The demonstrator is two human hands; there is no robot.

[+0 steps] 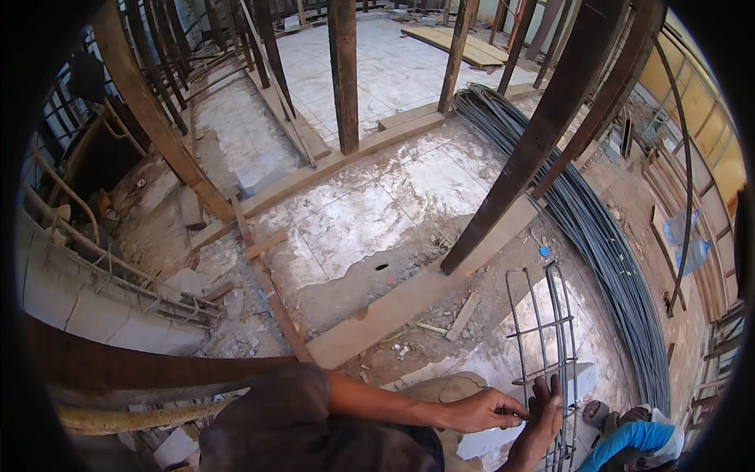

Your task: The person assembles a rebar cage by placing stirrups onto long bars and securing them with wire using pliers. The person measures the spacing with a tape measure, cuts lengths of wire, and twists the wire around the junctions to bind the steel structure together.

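Rebar cage looks slim, grey; left hand pinched, contents unclear, right hand unfurled.

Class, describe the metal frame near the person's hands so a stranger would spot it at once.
Find the long bundle of dark rods sweeping down the right side. Left of its lower half, by the right hand, is a narrow metal frame. Unlike the bundle, it has short crossbars.

Left grip beside right grip, at rebar cage; bundled rods lie rightward.
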